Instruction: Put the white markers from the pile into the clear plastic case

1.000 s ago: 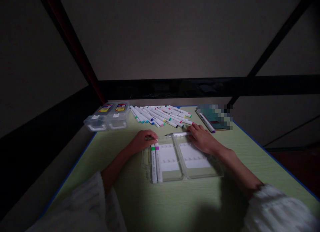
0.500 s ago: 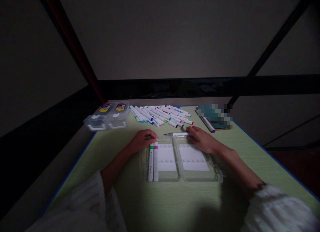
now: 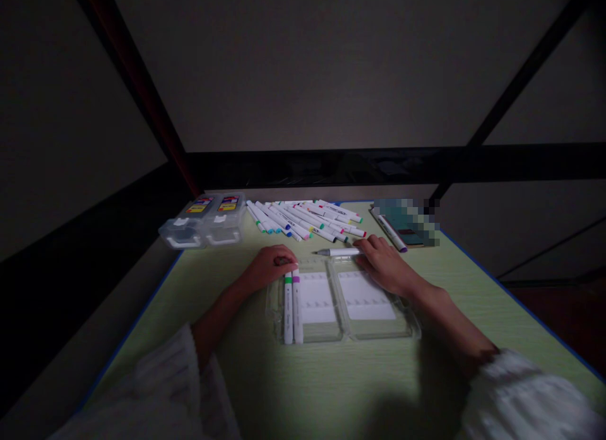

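Note:
A clear plastic case (image 3: 344, 329) lies unfolded in front of me, with white inserts in both halves. Two white markers stand side by side along its left half: a green-banded marker (image 3: 288, 310) and a purple-banded marker (image 3: 297, 310). My left hand (image 3: 271, 264) is curled at their far ends, fingertips pinched at the top of the purple-banded one. At the case's far edge lies a silver-white pen (image 3: 337, 252), its dark tip pointing left. My right hand (image 3: 386, 263) is bent over the pen's right end, which its fingers hide.
Behind the case is a pile of white markers (image 3: 303, 220) with coloured ends. Two closed clear cases (image 3: 222, 228) with labels stand at the back left. A green book or pad (image 3: 409, 222), partly blurred, lies back right with a purple-ended marker (image 3: 392, 233) along it.
The open case has shifted and turned slightly, its near right edge moving away from me. Both markers in it moved a little right. The pen and my right hand moved slightly farther away.

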`<state>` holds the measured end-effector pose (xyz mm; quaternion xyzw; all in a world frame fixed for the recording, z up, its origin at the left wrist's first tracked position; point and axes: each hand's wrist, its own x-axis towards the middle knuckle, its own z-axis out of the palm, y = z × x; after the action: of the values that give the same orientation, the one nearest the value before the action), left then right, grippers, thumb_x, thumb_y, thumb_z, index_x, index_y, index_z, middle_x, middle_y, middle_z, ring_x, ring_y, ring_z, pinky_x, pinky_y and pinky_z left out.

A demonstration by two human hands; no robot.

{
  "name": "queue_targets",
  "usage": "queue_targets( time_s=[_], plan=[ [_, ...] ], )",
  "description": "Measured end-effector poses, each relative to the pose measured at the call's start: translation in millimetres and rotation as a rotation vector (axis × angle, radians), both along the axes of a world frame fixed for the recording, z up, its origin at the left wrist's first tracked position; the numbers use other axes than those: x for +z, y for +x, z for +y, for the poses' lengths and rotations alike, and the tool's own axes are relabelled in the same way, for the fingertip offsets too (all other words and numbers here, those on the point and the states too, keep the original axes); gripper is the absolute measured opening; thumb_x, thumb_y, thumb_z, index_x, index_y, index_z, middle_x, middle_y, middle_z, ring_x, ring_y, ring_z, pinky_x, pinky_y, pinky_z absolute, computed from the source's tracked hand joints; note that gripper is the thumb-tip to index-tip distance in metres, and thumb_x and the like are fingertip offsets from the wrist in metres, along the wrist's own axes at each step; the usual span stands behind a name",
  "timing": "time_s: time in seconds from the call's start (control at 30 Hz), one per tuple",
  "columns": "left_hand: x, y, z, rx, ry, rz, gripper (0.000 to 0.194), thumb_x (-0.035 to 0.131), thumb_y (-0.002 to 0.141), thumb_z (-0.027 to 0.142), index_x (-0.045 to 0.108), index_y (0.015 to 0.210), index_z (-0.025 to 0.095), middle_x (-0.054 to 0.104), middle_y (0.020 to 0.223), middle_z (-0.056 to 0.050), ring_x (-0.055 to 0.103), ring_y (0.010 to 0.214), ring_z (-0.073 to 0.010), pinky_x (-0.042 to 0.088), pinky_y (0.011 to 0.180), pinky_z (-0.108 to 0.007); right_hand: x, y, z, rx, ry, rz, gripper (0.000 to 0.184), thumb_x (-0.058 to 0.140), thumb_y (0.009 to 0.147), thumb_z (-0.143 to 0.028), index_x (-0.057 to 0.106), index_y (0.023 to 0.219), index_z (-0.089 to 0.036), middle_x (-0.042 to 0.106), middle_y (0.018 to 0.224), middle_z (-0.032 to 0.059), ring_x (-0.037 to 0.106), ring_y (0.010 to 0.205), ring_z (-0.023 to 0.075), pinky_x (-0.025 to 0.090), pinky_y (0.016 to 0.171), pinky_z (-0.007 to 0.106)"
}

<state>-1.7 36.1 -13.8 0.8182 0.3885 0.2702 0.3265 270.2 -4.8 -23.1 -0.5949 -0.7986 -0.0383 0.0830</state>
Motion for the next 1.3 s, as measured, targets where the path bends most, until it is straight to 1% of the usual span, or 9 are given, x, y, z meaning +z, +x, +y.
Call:
queue_targets(
  time_s=[0.17, 0.3, 0.57, 0.67, 0.77, 0.93, 1.03, 1.17, 1.3],
  plan=[
    [-1.8, 0, 1, -0.011, 0.015, 0.005, 0.009, 0.057, 0.068, 0.017, 0.064, 0.07, 0.011, 0.061, 0.077, -0.004, 0.054, 0.068, -0.0111, 0.039, 0.058, -0.021, 6.2, -3, -1, -0.031, 0.088, 0.016, 0.026, 0.032, 0.087, -0.025, 0.046, 0.105, -0.014, 0.048, 0.098, 0.0126, 0.045, 0.086, 0.0221, 0.037, 0.074, 0.033],
    [-2.6, 1, 2, 0.001, 0.019, 0.02, 0.009, 0.057, 0.068, 0.018, 0.064, 0.069, 0.011, 0.06, 0.075, -0.004, 0.052, 0.065, -0.0102, 0.037, 0.054, -0.02, 13.8, -5, -3, -0.038, 0.125, 0.074, 0.024, 0.032, 0.088, -0.023, 0.047, 0.102, -0.013, 0.051, 0.092, 0.0123, 0.048, 0.084, 0.0217, 0.038, 0.072, 0.031],
    [-3.8, 0, 0, 0.015, -0.007, -0.008, 0.011, 0.057, 0.067, 0.018, 0.064, 0.07, 0.011, 0.059, 0.076, -0.004, 0.053, 0.066, -0.0103, 0.039, 0.054, -0.019, 20.6, -11, -10, 0.005, 0.161, 0.212, 0.022, 0.03, 0.088, -0.023, 0.045, 0.101, -0.014, 0.053, 0.096, 0.0126, 0.053, 0.084, 0.0219, 0.041, 0.072, 0.031],
    [-3.6, 0, -1, 0.015, -0.022, -0.018, 0.01, 0.058, 0.067, 0.018, 0.064, 0.07, 0.011, 0.059, 0.077, -0.004, 0.054, 0.068, -0.0108, 0.04, 0.056, -0.019, 21.4, -13, -12, 0.015, 0.15, 0.234, 0.024, 0.028, 0.088, -0.023, 0.045, 0.102, -0.014, 0.053, 0.097, 0.0133, 0.053, 0.084, 0.0226, 0.042, 0.071, 0.033],
    [-2.7, 0, -1, 0.016, -0.036, -0.016, 0.01, 0.058, 0.066, 0.018, 0.064, 0.068, 0.011, 0.059, 0.076, -0.004, 0.054, 0.066, -0.0102, 0.041, 0.056, -0.019, 22.0, -18, -15, 0.04, 0.14, 0.25, 0.025, 0.027, 0.087, -0.021, 0.045, 0.103, -0.013, 0.052, 0.1, 0.0146, 0.053, 0.087, 0.0234, 0.043, 0.075, 0.035],
    [-1.3, 2, -2, 0.037, -0.063, -0.025, 0.009, 0.059, 0.064, 0.017, 0.064, 0.068, 0.011, 0.061, 0.075, -0.004, 0.055, 0.067, -0.0111, 0.04, 0.055, -0.019, 23.4, -26, -20, 0.084, 0.12, 0.27, 0.029, 0.028, 0.085, -0.014, 0.042, 0.11, -0.011, 0.049, 0.108, 0.0169, 0.05, 0.099, 0.0258, 0.041, 0.082, 0.038],
    [-0.4, 3, -1, 0.089, -0.116, -0.079, 0.01, 0.059, 0.064, 0.018, 0.063, 0.068, 0.011, 0.063, 0.074, -0.005, 0.056, 0.067, -0.0122, 0.041, 0.055, -0.02, 24.0, -30, -24, 0.122, 0.114, 0.289, 0.031, 0.03, 0.084, -0.012, 0.04, 0.113, -0.011, 0.047, 0.113, 0.018, 0.047, 0.105, 0.0264, 0.04, 0.085, 0.039],
    [0.2, 4, -1, 0.141, -0.157, -0.197, 0.012, 0.058, 0.065, 0.021, 0.063, 0.068, 0.01, 0.065, 0.073, -0.005, 0.057, 0.067, -0.0128, 0.043, 0.058, -0.022, 23.8, -34, -28, 0.131, 0.083, 0.301, 0.034, 0.029, 0.083, -0.011, 0.038, 0.116, -0.012, 0.049, 0.11, 0.0169, 0.05, 0.101, 0.0253, 0.042, 0.083, 0.038],
    [1.5, 4, -2, 0.094, -0.189, -0.295, 0.016, 0.058, 0.068, 0.024, 0.066, 0.075, 0.011, 0.068, 0.079, -0.006, 0.06, 0.074, -0.0149, 0.045, 0.067, -0.025, 22.9, -39, -32, 0.116, 0.02, 0.281, 0.034, 0.031, 0.083, -0.011, 0.037, 0.117, -0.014, 0.051, 0.105, 0.0136, 0.053, 0.093, 0.0227, 0.042, 0.081, 0.036]
  ],
)
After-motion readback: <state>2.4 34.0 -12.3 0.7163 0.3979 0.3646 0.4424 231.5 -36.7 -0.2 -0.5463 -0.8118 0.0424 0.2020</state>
